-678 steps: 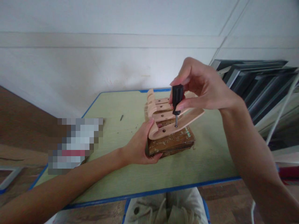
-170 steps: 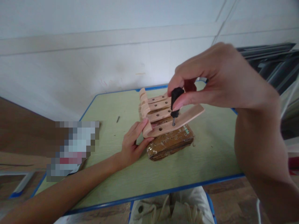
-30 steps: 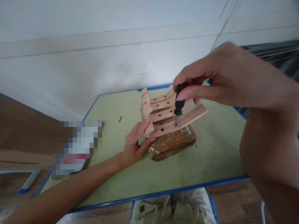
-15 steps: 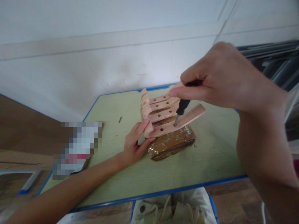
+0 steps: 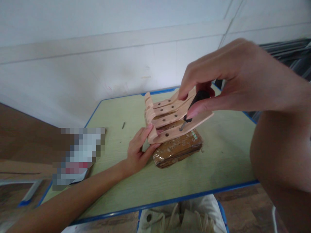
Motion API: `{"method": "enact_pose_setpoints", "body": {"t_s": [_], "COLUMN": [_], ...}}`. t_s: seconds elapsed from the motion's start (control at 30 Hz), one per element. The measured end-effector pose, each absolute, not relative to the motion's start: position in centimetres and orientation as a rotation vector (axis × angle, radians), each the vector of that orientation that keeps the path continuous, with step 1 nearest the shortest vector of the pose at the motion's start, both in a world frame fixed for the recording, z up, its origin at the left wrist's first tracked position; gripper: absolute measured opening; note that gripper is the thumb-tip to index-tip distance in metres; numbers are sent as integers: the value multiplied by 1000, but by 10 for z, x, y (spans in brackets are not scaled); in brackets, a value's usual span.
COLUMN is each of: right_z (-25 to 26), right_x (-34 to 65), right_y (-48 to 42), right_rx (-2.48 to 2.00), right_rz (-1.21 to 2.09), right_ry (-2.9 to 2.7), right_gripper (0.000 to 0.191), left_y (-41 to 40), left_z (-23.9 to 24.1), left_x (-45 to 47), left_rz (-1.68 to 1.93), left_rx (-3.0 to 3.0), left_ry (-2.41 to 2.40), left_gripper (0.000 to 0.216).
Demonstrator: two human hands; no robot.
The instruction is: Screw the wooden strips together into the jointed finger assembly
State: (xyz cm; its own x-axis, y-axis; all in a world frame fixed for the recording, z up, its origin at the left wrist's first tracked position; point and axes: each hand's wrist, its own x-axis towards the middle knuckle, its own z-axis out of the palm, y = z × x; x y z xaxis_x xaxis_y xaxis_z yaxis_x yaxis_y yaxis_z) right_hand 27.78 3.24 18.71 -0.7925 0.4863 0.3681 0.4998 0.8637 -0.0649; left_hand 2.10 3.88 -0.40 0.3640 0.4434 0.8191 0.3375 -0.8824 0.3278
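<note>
1. Right hand (image 5: 233,81): thumb and fingertips pinched tight on the black handle of a stubby screwdriver (image 5: 195,103); the shaft leans to the right rather than standing upright; the tip sits at a hole in the front slat (image 5: 173,132).
2. Left hand (image 5: 138,150): fingers nearly straight, fingertips on the slat's curled left end, thumb under it; a loose pinch that braces the slat, not a fist.
3. Front slat: a pale wooden strip with 2 holes showing, its right end lifted off the tape-wrapped block (image 5: 179,149) underneath; 3 or so similar slats (image 5: 165,111) are stacked just behind it.
4. The block sits mid-table (image 5: 199,181), on the green top with blue edging; 1 loose screw or nail (image 5: 123,125) lies well apart to the left.
5. Step, as I read it: a screw is being worked at the slat's right hole; I cannot tell whether the tip is seated in a screw head, since it is too small.
6. The next move calls for the shaft square to the slat, downward pressure on the handle and firm bracing from the left hand; with this tilt the tip could cam out.
</note>
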Motion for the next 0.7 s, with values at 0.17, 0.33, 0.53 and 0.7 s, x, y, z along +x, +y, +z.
{"method": "enact_pose_setpoints", "body": {"t_s": [0.17,0.33,0.53,0.7], "right_z": [186,186,186,187], "right_x": [283,292,295,291], "right_y": [27,29,33,33], "right_rx": [-756,-739,-776,-824], "right_rz": [53,38,17,-36], "right_ry": [-2610,-2609,-2612,-2607], "right_gripper": [17,17,18,16], "left_y": [38,39,38,37], "left_z": [-4,-5,-5,-3], "left_x": [20,20,20,21], "left_rz": [1523,1532,1506,1524], "left_rx": [2501,2491,2503,2541], "left_ry": [730,714,711,757], "left_gripper": [66,66,65,63]}}
